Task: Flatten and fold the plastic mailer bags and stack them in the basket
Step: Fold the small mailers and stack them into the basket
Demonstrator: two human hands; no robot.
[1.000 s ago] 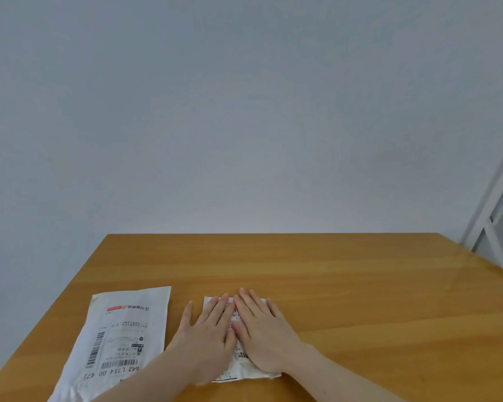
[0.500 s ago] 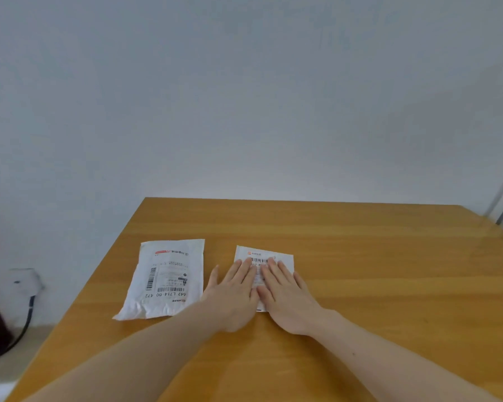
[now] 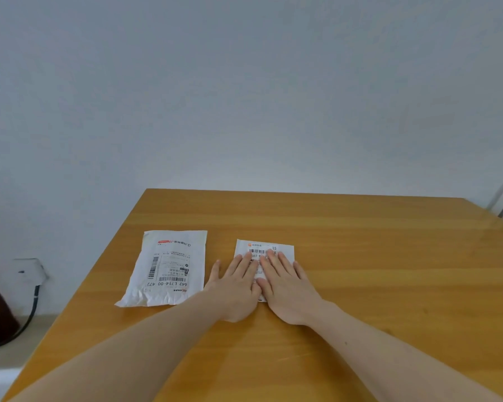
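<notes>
Two white mailer bags are lying on the wooden table (image 3: 360,256). We are pressing both hands flat on the smaller, folded bag (image 3: 269,248), which is sitting near the middle of the table. Our left hand (image 3: 235,288) is lying palm down over the bag's left part, fingers straight and close together, thumb spread out to the left onto the bare wood. Our right hand (image 3: 288,288) is lying palm down over the right part, fingers straight and slightly fanned. The two hands are touching side by side along the index fingers. Neither is curling round or pinching anything; both are only pushing down. Only the far strip of this bag, with a barcode and an orange mark, is showing beyond the fingertips, and a small corner is peeking out at the near edge between the palms.

Just to the left, apart from the hands, the larger bag (image 3: 169,269) is lying flat and unfolded, label up, its near end wrinkled and its near left corner reaching close to the table's left edge.

Off the table at far left, we are noting a wall socket (image 3: 29,271) with a dark cable (image 3: 34,306) hanging from it.
</notes>
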